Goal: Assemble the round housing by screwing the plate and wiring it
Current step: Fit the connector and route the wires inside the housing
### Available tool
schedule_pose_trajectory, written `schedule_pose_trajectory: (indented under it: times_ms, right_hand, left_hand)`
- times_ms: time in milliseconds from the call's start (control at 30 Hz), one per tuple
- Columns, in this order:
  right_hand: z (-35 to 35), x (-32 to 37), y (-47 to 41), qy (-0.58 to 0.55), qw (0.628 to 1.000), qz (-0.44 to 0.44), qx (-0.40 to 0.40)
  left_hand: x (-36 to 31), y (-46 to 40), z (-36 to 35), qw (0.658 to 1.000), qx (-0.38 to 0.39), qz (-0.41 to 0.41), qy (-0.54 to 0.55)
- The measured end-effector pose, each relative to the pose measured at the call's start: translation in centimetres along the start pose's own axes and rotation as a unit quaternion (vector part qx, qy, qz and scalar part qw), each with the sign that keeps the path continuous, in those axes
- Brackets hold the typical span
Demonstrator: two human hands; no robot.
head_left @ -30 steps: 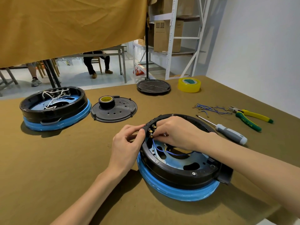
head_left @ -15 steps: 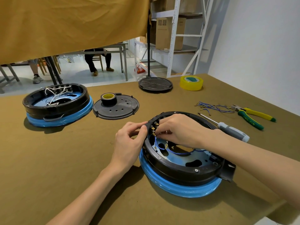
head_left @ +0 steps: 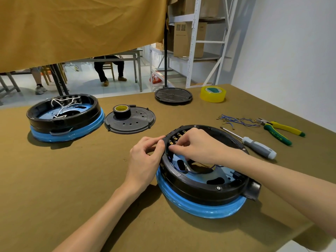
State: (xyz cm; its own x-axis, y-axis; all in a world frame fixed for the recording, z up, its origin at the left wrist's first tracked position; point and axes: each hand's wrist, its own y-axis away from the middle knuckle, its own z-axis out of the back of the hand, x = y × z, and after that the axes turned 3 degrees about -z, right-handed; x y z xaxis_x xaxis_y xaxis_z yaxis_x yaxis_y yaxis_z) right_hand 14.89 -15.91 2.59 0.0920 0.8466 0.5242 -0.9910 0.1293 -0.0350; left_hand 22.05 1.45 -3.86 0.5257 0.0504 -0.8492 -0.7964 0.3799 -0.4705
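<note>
A round black housing with a blue base (head_left: 200, 186) sits in front of me on the olive table. Brass terminals (head_left: 173, 140) line its inner left wall, and a blue wire (head_left: 192, 172) loops over the blue floor inside. My left hand (head_left: 147, 157) grips the housing's left rim from outside, thumb and fingers curled on it. My right hand (head_left: 196, 145) reaches inside and pinches at a terminal; the wire end under its fingertips is hidden.
A second housing with white wires (head_left: 63, 117) stands at the far left. A black perforated plate (head_left: 134, 122) carries a black tape roll (head_left: 121, 110). Another black disc (head_left: 173, 96), yellow tape (head_left: 213, 94), loose blue wires (head_left: 234, 120), pliers (head_left: 280, 129) and a screwdriver (head_left: 254, 143) lie right.
The view shifted slightly. My right fingers have slid a little lower along the terminal row; my left hand keeps its grip on the rim.
</note>
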Motion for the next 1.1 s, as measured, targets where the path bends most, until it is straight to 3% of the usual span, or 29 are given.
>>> schedule_pose_trajectory:
  times_ms: [233,467,667,800,933,1100]
  right_hand:
    - [-0.8,1.9,0.8,0.037,0.997,-0.060,-0.023]
    - [0.0,1.8,1.9,0.101,0.986,-0.127,0.047]
    - [0.7,1.7,2.6,0.047,0.985,-0.153,0.066]
    - [1.6,1.5,3.0,0.012,0.986,-0.156,0.052]
    - [0.1,1.8,2.9,0.049,0.986,-0.150,0.058]
    - [-0.6,2.1,3.2,0.057,0.989,-0.123,0.055]
  left_hand:
    - [0.0,0.0,-0.1,1.000,-0.002,0.005,-0.002]
    - [0.0,0.1,-0.1,1.000,0.002,0.013,0.006]
    - [-0.4,0.3,-0.1,0.999,-0.003,0.004,-0.042]
    - [-1.3,0.6,0.2,0.995,0.020,0.002,-0.098]
    - [-1.3,0.3,0.4,0.993,0.049,0.034,-0.103]
    - [-1.1,0.7,0.2,0.994,0.082,0.065,-0.026]
